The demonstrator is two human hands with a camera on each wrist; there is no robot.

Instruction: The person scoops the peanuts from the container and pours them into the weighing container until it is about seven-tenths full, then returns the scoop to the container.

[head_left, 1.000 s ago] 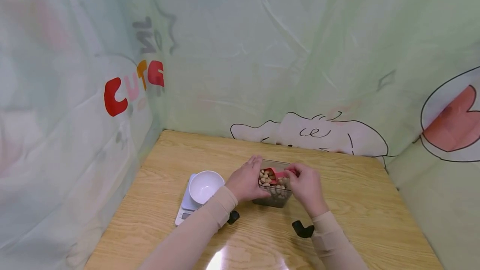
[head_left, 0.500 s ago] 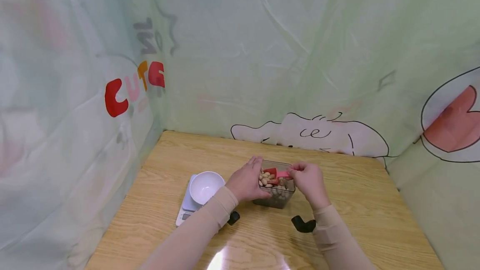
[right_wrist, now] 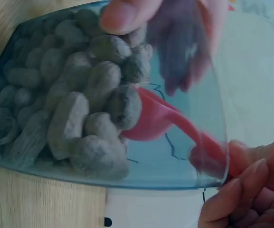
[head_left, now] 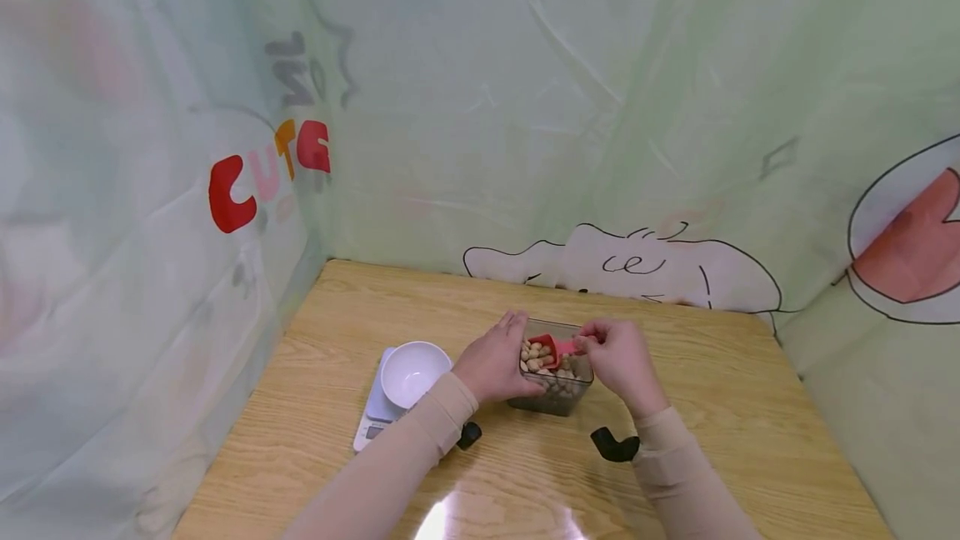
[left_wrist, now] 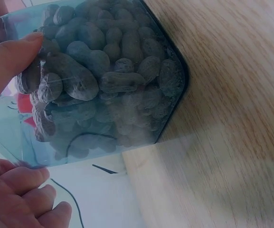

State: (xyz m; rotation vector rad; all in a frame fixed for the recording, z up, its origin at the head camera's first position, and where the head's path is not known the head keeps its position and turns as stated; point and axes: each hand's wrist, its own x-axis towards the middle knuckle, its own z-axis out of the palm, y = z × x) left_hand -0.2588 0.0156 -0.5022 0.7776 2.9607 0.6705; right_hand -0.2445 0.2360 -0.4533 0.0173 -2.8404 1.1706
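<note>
A clear, dark-tinted plastic container (head_left: 551, 401) filled with peanuts in their shells (left_wrist: 87, 57) stands on the table. My left hand (head_left: 491, 362) grips its left side, the thumb on the near wall and the fingers reaching round to the far side. Inside the container, among the peanuts, is a red scoop (right_wrist: 151, 116). My right hand (head_left: 621, 361) pinches the scoop's handle at the container's right rim. In the right wrist view, peanuts and the tinted wall partly cover the scoop's bowl.
A white bowl (head_left: 412, 369) sits on a white digital scale (head_left: 372, 419) to the left, partly behind the left forearm. Black curved pieces stick out beside both wrists. A printed curtain (head_left: 480, 132) hangs along the table's back and sides.
My right hand has shifted slightly to the right and away from me, with the scoop's handle in its fingers. The left hand keeps its hold on the container.
</note>
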